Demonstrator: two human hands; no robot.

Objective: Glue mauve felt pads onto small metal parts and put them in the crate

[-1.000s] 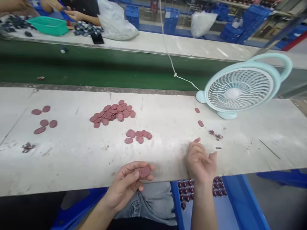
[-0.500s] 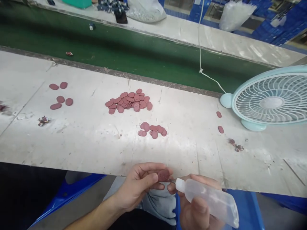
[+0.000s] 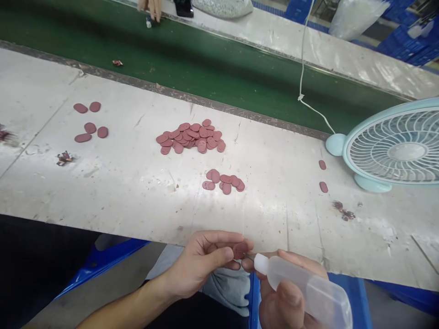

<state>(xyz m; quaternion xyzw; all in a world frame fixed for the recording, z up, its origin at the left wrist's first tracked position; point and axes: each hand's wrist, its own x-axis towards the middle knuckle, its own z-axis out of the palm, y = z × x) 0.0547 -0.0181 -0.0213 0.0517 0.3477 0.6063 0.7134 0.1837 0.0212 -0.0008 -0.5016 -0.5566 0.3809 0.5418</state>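
Observation:
Between the thumb and fingers of my left hand (image 3: 207,258) is a small reddish-brown oval disc (image 3: 240,250), held just past the table's front edge. My right hand (image 3: 288,292) grips a translucent squeeze bottle (image 3: 312,290) with a white cap and a thin metal nozzle (image 3: 249,257). The nozzle tip is at the disc's face; whether it touches I cannot tell. Beyond my hands lie a small group of similar discs (image 3: 226,179) and a larger heap (image 3: 192,136) of them.
Loose discs (image 3: 91,128) lie at the left, two more by a light-blue fan (image 3: 394,151) at the right. Dark scraps (image 3: 344,211) dot the white table (image 3: 137,192). Behind runs a green belt (image 3: 206,68); another person's hand (image 3: 151,8) reaches over its far edge.
The view has shifted slightly. Another person's hand has come in at the far edge, at the small object on the belt. My hands keep hold of the disc and bottle, nozzle still at the disc.

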